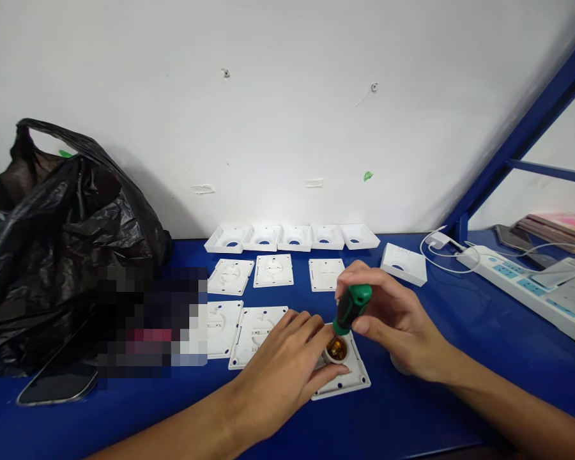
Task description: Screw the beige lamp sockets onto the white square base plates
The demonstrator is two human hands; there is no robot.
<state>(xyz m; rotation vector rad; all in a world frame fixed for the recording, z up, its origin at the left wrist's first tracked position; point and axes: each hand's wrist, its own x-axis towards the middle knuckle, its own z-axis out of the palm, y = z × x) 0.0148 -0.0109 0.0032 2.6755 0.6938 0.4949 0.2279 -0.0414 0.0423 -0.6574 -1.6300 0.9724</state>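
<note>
My right hand grips a screwdriver with a green and black handle between thumb and fingers. Its tip points down into a round white lamp socket with brassy metal inside. The socket sits on a square white plate that lies flat on the blue table. My left hand is closed around the socket's left side, thumb in front and fingers behind, partly covering the plate. Under my right hand, a small white rounded piece shows in part.
Several white plates lie left and behind. Along the wall stands a row of white square housings, with another housing at the right. A black plastic bag and phone are left; a power strip with cables is right.
</note>
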